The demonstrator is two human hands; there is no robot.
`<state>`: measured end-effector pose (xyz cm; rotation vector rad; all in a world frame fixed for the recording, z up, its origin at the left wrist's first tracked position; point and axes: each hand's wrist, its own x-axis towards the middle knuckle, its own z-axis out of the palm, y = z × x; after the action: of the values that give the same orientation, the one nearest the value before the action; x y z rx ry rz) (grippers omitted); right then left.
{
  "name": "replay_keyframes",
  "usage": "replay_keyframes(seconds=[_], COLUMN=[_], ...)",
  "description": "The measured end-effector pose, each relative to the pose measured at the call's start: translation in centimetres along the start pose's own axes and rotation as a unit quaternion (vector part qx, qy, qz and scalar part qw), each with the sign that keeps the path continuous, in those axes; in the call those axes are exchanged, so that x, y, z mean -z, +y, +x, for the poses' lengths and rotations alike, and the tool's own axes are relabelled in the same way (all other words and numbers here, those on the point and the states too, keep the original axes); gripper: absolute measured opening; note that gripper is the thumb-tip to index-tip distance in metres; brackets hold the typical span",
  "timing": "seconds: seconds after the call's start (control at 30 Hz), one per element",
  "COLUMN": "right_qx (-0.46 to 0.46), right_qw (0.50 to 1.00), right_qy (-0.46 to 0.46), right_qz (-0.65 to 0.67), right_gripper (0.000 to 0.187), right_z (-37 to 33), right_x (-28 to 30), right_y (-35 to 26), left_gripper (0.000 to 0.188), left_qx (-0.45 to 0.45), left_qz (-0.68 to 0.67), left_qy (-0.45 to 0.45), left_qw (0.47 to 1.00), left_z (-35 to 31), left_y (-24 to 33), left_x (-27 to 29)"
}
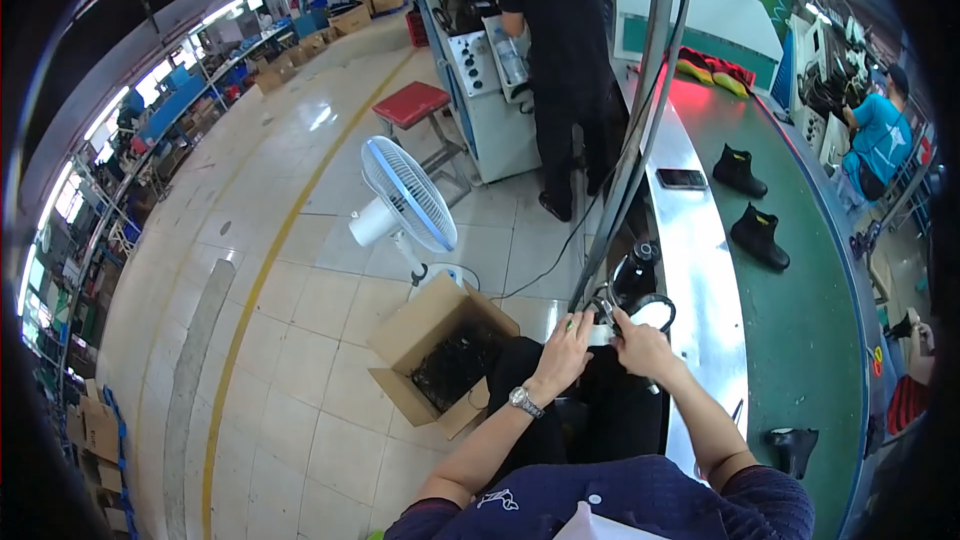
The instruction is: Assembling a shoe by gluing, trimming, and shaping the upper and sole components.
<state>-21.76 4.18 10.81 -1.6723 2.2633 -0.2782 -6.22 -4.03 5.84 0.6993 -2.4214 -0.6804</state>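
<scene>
My left hand (567, 348), with a wristwatch (525, 400) on its wrist, is closed at the edge of a small white piece (601, 334) above my lap. From the other side my right hand (645, 348) is closed close to the same piece. Its fingers wrap round something I cannot make out, and a thin metallic end shows below the palm. Just beyond the fingers are some shiny metal parts and a black rounded object (636, 275). A dark loop (657, 311) around a pale area lies beside my right hand.
An open cardboard box (400, 395) with black scraps stands left of my legs, a fan (408, 195) behind it. At right runs a green conveyor (800, 340) with black boots (760, 237); a phone (681, 179) lies on its metal edge. A person (555, 50) stands ahead; another sits far right.
</scene>
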Motion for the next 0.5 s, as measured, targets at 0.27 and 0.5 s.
replay_keyframes(seconds=[0.27, 0.5], right_qx=[-0.014, -0.068], right_qw=[0.996, 0.9], right_qy=[0.073, -0.306], right_qz=[-0.05, 0.304], right_gripper=[0.039, 0.043], right_z=[3.4, -5.3], right_x=[2.3, 4.2], right_y=[6.1, 1.4], left_gripper=[0.058, 0.087], left_qx=[-0.094, 0.101], left_qz=[0.081, -0.26], left_qy=[-0.019, 0.047], left_qw=[0.992, 0.959], left_z=[0.2, -8.0], left_y=[-0.7, 0.2], left_x=[0.6, -0.1])
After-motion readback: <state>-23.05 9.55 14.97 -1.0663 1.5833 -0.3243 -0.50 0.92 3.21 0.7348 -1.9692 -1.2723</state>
